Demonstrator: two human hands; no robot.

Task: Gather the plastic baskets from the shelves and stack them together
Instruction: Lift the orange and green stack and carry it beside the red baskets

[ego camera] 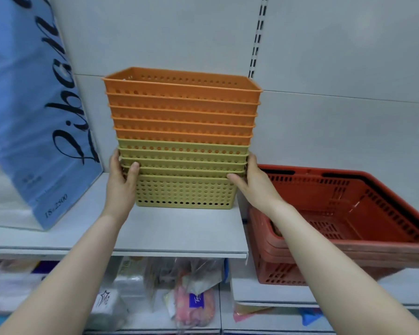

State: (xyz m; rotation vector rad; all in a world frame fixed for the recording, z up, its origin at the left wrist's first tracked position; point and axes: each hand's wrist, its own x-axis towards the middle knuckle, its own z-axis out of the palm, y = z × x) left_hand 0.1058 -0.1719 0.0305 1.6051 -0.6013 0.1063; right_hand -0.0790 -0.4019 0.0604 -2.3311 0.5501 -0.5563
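A tall stack of nested plastic baskets stands on the grey shelf (pixel 174 233). Several orange baskets (pixel 182 110) sit on top of several olive-green baskets (pixel 184 189). My left hand (pixel 122 180) grips the left end of the green part, thumb on the front rims. On the opposite end my right hand (pixel 254 182) holds the stack, thumb curled over a green rim. The bottom green basket rests on the shelf or just above it; I cannot tell which.
A large blue paper bag (pixel 34 112) with black lettering leans on the shelf to the left. Stacked red shopping baskets (pixel 348 213) sit close to the right. Packaged goods (pixel 191 298) fill the shelf below. A grey back panel stands behind.
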